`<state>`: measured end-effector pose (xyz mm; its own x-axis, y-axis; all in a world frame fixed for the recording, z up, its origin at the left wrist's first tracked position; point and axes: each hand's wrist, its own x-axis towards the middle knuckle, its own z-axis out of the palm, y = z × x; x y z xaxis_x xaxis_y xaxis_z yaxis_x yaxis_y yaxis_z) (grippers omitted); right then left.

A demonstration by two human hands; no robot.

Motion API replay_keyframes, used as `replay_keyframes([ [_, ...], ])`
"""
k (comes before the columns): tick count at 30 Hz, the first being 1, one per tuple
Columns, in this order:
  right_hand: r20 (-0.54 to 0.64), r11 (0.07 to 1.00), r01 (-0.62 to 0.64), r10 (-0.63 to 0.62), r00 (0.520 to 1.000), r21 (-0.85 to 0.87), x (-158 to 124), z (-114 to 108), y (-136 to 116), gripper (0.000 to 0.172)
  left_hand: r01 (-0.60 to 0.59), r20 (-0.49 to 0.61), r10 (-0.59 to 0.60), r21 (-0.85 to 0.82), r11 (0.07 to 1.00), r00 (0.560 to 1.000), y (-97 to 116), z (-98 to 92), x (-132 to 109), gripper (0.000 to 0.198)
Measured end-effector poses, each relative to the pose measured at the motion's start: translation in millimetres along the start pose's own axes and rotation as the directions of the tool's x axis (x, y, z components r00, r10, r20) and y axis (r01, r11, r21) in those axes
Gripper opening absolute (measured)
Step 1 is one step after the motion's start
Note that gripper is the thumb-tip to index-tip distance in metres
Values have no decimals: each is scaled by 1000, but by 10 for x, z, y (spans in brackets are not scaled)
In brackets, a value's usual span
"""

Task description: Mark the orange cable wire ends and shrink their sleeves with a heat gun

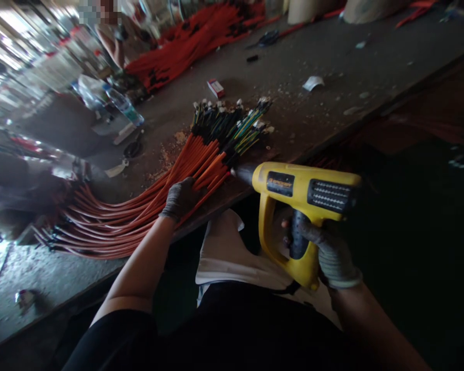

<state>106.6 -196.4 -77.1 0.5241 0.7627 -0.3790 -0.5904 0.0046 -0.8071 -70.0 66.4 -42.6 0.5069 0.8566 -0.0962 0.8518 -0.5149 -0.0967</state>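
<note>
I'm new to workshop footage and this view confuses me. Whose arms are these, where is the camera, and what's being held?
This single picture comes from a camera worn on a person's head, looking down at their own arms. Their left hand, in a grey glove, rests on a bundle of orange cables lying on a dark workbench. Their gloved right hand grips a yellow heat gun, its nozzle pointing towards the cables' coloured wire ends. Another person is beyond the bench.

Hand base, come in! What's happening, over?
Left gloved hand on orange cable bundle. Right gloved hand gripping yellow heat gun, nozzle by the bundle. Small box beyond wire ends.
</note>
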Motion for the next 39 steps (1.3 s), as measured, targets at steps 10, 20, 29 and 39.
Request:
replay_keyframes([
  [10,-45,999,28,-25,999,47,87,3,58,38,20,22,-21,40,999,1000,73,-32,-75,46],
  [20,-159,990,-9,32,987,139,51,-38,-92,50,-198,-155,181,-97,975,971,58,294,-357,55],
  [29,-258,996,-65,80,963,65,-30,-124,-197,64,-215,-127,206,-65,974,970,182,434,-427,58],
  [39,-255,997,-49,32,966,-61,-91,-86,-380,61,-174,-133,150,-191,966,980,254,466,-413,52],
])
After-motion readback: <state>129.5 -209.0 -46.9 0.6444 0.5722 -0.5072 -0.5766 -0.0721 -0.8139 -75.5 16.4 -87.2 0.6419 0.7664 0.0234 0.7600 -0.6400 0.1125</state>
